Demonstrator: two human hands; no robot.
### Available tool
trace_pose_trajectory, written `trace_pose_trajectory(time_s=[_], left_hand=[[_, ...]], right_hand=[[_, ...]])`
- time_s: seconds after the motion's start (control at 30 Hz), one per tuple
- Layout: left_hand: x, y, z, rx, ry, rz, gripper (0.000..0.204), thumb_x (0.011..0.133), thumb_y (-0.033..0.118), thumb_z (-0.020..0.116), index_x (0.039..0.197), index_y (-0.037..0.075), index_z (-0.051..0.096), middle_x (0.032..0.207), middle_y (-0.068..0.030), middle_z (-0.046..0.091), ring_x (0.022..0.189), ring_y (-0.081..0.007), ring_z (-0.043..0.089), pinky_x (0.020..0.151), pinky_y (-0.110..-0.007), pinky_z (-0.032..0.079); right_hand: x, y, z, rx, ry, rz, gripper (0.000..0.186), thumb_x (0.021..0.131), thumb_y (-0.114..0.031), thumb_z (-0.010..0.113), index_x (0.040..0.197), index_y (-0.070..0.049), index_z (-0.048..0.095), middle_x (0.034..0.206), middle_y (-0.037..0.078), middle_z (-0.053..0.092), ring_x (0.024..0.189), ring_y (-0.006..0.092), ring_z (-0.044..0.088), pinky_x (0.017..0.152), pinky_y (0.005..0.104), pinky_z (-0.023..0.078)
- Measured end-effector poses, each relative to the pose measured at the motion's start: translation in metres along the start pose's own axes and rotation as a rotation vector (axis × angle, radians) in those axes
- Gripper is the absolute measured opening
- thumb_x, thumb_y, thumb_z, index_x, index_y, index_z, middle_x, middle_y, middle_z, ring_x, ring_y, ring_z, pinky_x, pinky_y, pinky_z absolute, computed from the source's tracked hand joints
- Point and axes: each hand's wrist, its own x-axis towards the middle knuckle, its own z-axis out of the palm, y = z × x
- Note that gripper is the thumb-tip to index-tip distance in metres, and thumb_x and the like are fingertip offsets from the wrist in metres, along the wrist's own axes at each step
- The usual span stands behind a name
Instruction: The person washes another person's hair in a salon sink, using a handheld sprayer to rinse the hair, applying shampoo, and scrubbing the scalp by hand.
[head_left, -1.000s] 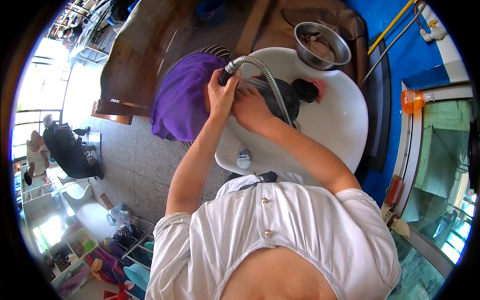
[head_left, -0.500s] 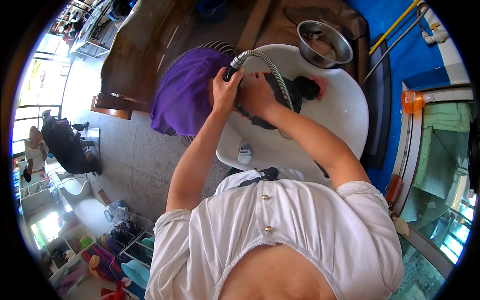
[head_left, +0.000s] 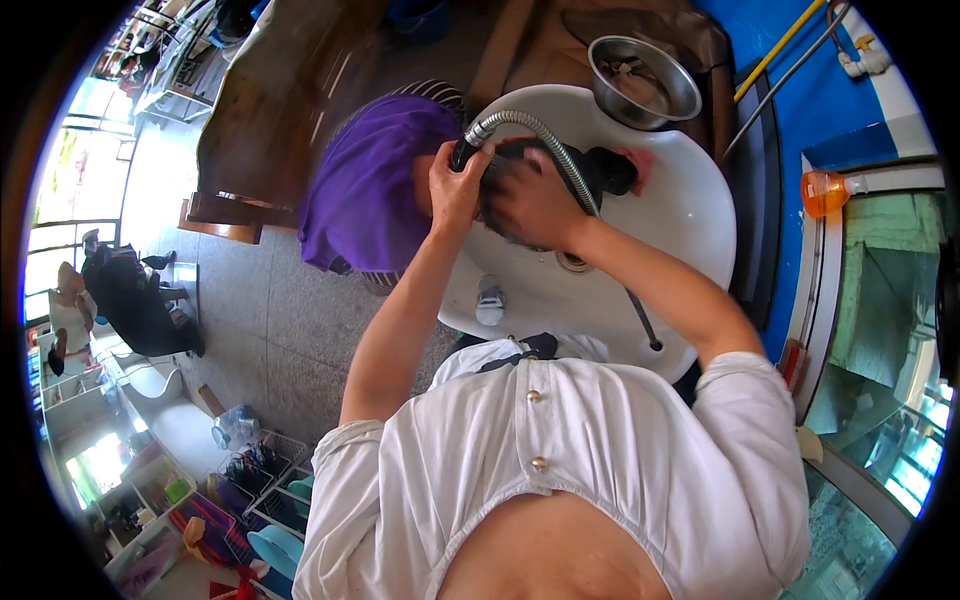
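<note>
My left hand [head_left: 455,195] is closed round the black handle of a shower head [head_left: 462,154], its ribbed metal hose [head_left: 560,146] arching over to the right. My right hand [head_left: 537,205] lies with fingers spread on wet black hair [head_left: 612,172], somewhat blurred. The hair belongs to a person leaning over a white wash basin [head_left: 695,245], with a purple cloth [head_left: 370,185] over the shoulders. My hands hide part of the head. The hose runs down to a hole at the basin's near right.
A metal bowl [head_left: 684,92] stands at the basin's far rim. On the near left rim is a grey-white fitting [head_left: 490,300]. An orange bottle [head_left: 824,195] is by the window at right. Wire baskets [head_left: 262,470] stand at lower left; another person in black [head_left: 130,300] is far left.
My right hand has shifted a little to the right over the hair, with its fingers spreading. The basin's drain has come into view. My left hand stays on the shower head.
</note>
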Motion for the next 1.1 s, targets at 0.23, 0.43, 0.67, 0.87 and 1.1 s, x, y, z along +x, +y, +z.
trace_pose_trajectory(time_s=[0.23,0.43,0.67,0.87,1.1], left_hand=[[-0.004,-0.003,0.015,0.005,0.048,-0.017,0.027,0.079,0.023,0.072,0.091,0.002,0.060,0.080,0.0012,0.058,0.073,-0.0063,0.050,0.067,-0.021,0.041],[-0.017,0.004,0.045,0.029,0.029,0.000,0.031,0.073,0.023,0.072,0.088,0.000,0.057,0.074,-0.0007,0.054,0.069,-0.0094,0.047,0.064,-0.024,0.040],[-0.017,0.016,0.058,-0.106,0.023,-0.060,0.031,0.075,0.023,0.073,0.088,0.000,0.057,0.076,-0.0005,0.055,0.071,-0.0076,0.048,0.065,-0.023,0.040],[-0.031,0.018,0.076,0.243,-0.055,0.056,0.034,0.070,0.022,0.073,0.091,0.000,0.057,0.080,-0.0089,0.062,0.075,-0.0148,0.058,0.071,-0.027,0.046],[-0.027,0.020,0.070,0.248,0.019,0.005,0.034,0.071,0.026,0.072,0.090,0.001,0.058,0.080,-0.0089,0.063,0.076,-0.0158,0.059,0.073,-0.029,0.046]], right_hand=[[-0.017,-0.002,-0.006,0.119,0.231,0.200,0.023,0.072,-0.021,0.066,0.092,-0.011,0.061,0.111,0.010,0.049,0.109,0.0296,0.044,0.086,0.0452,0.040],[0.011,0.095,0.045,0.955,0.202,0.516,0.015,0.082,-0.020,0.056,0.085,-0.005,0.057,0.085,0.015,0.056,0.084,0.0354,0.056,0.070,0.0424,0.044],[-0.010,0.020,0.000,0.475,0.428,0.460,0.022,0.080,-0.013,0.056,0.101,-0.006,0.060,0.098,0.012,0.057,0.100,0.0310,0.053,0.085,0.0370,0.044],[-0.031,0.113,0.069,1.604,0.212,0.696,0.018,0.083,-0.009,0.051,0.097,-0.001,0.060,0.094,0.017,0.059,0.093,0.0285,0.057,0.087,0.0331,0.043],[-0.010,0.051,-0.004,0.739,0.281,0.573,0.016,0.083,-0.007,0.051,0.095,-0.002,0.060,0.100,0.018,0.060,0.099,0.0309,0.056,0.091,0.0340,0.042]])
